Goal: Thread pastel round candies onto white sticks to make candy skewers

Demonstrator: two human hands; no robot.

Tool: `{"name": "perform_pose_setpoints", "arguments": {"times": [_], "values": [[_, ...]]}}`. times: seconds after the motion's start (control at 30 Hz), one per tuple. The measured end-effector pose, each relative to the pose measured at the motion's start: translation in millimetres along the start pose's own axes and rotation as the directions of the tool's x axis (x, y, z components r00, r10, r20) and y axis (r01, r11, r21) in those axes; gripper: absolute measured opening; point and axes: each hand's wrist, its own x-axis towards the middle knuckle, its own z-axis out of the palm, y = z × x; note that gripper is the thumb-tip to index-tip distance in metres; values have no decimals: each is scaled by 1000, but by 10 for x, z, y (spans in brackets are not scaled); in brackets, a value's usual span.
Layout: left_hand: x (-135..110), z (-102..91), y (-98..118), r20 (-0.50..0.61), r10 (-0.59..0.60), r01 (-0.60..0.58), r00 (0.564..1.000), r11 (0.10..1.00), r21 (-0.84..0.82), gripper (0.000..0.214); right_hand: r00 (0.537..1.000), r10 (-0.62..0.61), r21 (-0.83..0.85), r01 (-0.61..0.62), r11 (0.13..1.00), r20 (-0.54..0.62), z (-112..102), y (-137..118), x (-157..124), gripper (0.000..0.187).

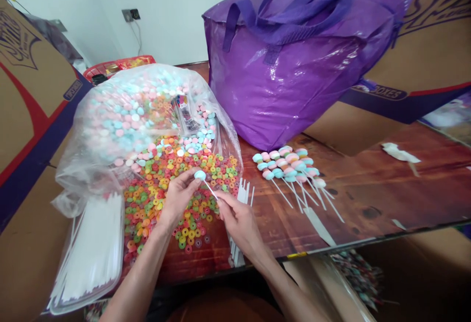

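Between finger and thumb, my left hand (181, 190) pinches a pale blue round candy (199, 175). My right hand (237, 216) is closed on a thin white stick (211, 189), whose upper end meets the candy's lower edge; whether it goes in, I cannot tell. Under both hands spreads a layer of colourful ring candies (150, 204). Beside my right wrist lie several loose white sticks (243, 192). Farther right, a group of finished-looking candy skewers (285, 164) in pink, blue and white rests on the wooden table (353, 189), sticks pointing toward me.
A clear plastic bag (110, 101) of pastel candies stands at the back left. In front of it sits a packet of white sticks (93, 248). A large purple bag (294, 77) fills the back, with cardboard boxes (25, 101) on both sides. A torn paper scrap (400, 153) lies right.
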Motion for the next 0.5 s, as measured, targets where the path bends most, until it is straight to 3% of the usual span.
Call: {"name": "perform_pose_setpoints", "arguments": {"times": [0.13,0.27,0.5], "values": [[-26,17,-66,5,116,-116,993,986,124,29,999,-39,-16,39,999,-19,10,-27,13,33],[-66,58,-123,-11,312,-290,950,894,342,21,998,-60,-8,59,998,-28,56,-58,38,34],[-180,127,-226,23,268,-254,963,875,412,25,992,-38,7,39,999,-118,166,-13,118,36]]}}
